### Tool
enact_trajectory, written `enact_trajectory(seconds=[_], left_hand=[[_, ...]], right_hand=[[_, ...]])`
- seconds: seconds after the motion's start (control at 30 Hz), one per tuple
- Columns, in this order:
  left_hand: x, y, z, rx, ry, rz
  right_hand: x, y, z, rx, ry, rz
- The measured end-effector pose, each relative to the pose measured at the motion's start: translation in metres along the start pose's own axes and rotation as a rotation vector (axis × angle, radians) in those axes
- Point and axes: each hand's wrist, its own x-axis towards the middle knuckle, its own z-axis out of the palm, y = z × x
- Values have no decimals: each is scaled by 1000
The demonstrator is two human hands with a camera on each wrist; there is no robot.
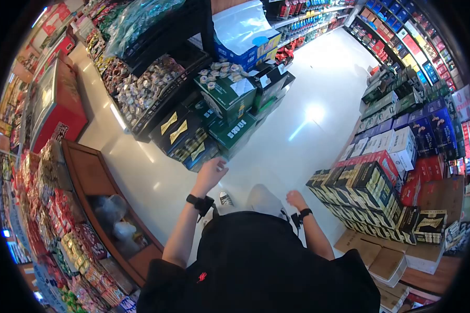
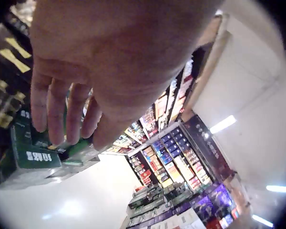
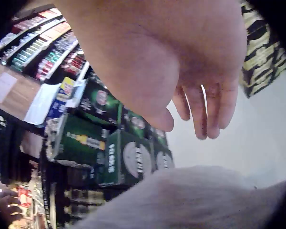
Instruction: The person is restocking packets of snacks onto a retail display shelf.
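My left hand (image 1: 210, 175) hangs out in front at the left with nothing in it. In the left wrist view its fingers (image 2: 62, 112) are loosely extended. Green beer cartons (image 1: 232, 130) and a black carton with yellow labels (image 1: 180, 136) stand stacked just beyond it. My right hand (image 1: 296, 200) is low at my right side, also holding nothing. Its fingers (image 3: 212, 109) hang relaxed in the right wrist view. Nearest to it is a stack of black and gold cartons (image 1: 357, 193).
A pale tiled aisle (image 1: 308, 115) runs ahead between the stacks. At left stand a bin of small wrapped goods (image 1: 151, 86), a red chest freezer (image 1: 62, 104) and a wooden counter (image 1: 89, 175) with bagged snacks. Blue cartons (image 1: 428, 122) are piled at right, by stocked shelves (image 1: 412, 36).
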Motion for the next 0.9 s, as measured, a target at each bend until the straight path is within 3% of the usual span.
enact_trajectory(seconds=[0.03,0.17,0.3,0.43,0.5,0.63,0.73,0.9], left_hand=[[23,-11,4,-45,13,16],[123,-52,29,-262,175,-108],[231,-31,7,-237,515,-98],[340,-45,-16,61,764,-214],[379,-39,-11,227,851,-345],[411,-21,-4,396,787,-630],[408,-35,4,393,743,-639],[399,-27,13,491,843,-509]], right_hand=[[16,-29,-11,382,288,341],[96,-157,-140,534,193,110],[222,-229,-243,648,289,-257],[365,-257,-314,798,289,-380],[444,-247,-323,804,325,-452],[529,-247,-338,450,414,-503],[544,-249,-347,80,367,-533],[555,-242,-340,69,346,-493]])
